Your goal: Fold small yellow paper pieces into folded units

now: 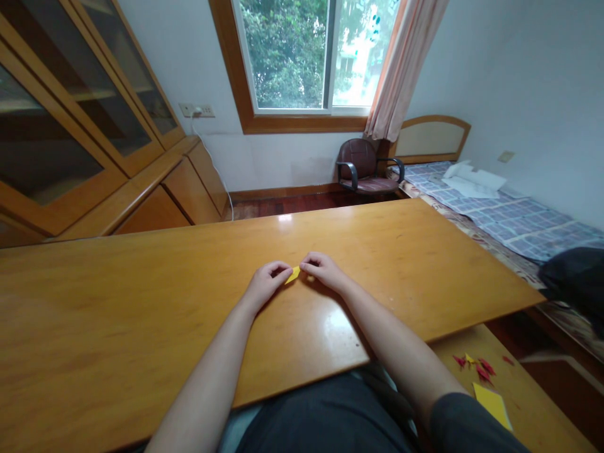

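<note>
A small piece of yellow paper (293, 274) is held between my two hands, just above or on the wooden table (189, 302). My left hand (268, 281) pinches its left side between thumb and fingers. On the right side, my right hand (321, 269) pinches the paper's other end with closed fingertips. The paper looks folded, but its exact shape is partly covered by my fingers. Both forearms reach in from the table's front edge.
At lower right, a lower wooden surface (533, 402) carries several red folded pieces (484, 370), a small yellow one (469, 359) and a yellow paper sheet (491, 404). A glass-fronted cabinet (136, 167) stands left. A chair (361, 167) and bed (509, 217) are beyond the table.
</note>
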The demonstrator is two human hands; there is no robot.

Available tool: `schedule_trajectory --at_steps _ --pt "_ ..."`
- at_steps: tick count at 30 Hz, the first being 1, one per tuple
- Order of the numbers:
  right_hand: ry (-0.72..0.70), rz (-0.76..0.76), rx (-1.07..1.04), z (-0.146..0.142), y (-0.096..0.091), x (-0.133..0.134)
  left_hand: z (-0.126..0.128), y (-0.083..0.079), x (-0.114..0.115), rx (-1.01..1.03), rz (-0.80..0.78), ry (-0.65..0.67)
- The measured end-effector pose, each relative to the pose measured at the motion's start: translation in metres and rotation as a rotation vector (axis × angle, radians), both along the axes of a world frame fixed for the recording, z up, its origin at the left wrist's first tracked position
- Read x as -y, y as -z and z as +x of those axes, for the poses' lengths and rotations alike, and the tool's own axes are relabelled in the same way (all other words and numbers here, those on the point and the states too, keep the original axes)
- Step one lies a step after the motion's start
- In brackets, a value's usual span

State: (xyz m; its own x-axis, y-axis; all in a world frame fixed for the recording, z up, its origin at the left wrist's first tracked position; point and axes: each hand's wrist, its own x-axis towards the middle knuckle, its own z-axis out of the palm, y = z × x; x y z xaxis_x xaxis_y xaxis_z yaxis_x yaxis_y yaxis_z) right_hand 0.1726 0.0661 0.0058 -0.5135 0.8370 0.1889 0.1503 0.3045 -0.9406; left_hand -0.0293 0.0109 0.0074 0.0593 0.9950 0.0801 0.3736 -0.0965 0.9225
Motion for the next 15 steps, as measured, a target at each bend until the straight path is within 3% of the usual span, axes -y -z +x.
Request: schedule_trajectory --at_steps 4,10,15 --pt "0.024 0.029 -0.008 0.0001 0.0041 -0.0031 0.0001 0.0015 0.0003 0.168 -0.044 0.021" --pt "0.022 0.076 0.007 0.0008 0.0022 -0.0026 0.0002 -0.0027 0.003 0.172 -0.063 0.032" --pt "0.022 0.022 -0.067 -0.0018 0.0056 -0.0006 -0.0015 -0.0053 0.0025 0.237 -0.046 -0.032"
